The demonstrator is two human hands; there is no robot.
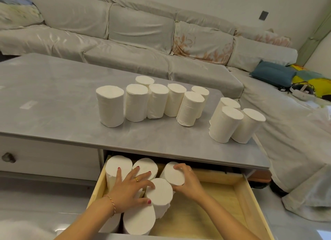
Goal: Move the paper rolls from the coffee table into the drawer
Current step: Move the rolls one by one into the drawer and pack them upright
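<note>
We see a long grey sofa [125, 35] along the back, running round to the right, and in front of it the grey coffee table [53, 100]. Its wooden drawer [250, 200] stands pulled out toward us under the table's front edge.

Ten paper rolls remain upright on the table: a cluster of seven [152, 100] near the middle and a group of three [231, 121] close to the right edge, apart from the cluster.

In the drawer we count five rolls standing upright, all packed into its left half; the right half shows bare wood. Two stand at the back left [118, 166], one at the front left [138, 222], one in the middle [159, 191] and one further back toward the centre [174, 173].

Our left hand [129, 187] lies spread over the left-hand rolls, fingers splayed across their tops and thumb against the middle roll, pressing rather than gripping. Our right hand [188, 180] wraps around the centre-back roll, fingers curled over its top edge and thumb below, grasping it where it touches the middle roll.
</note>
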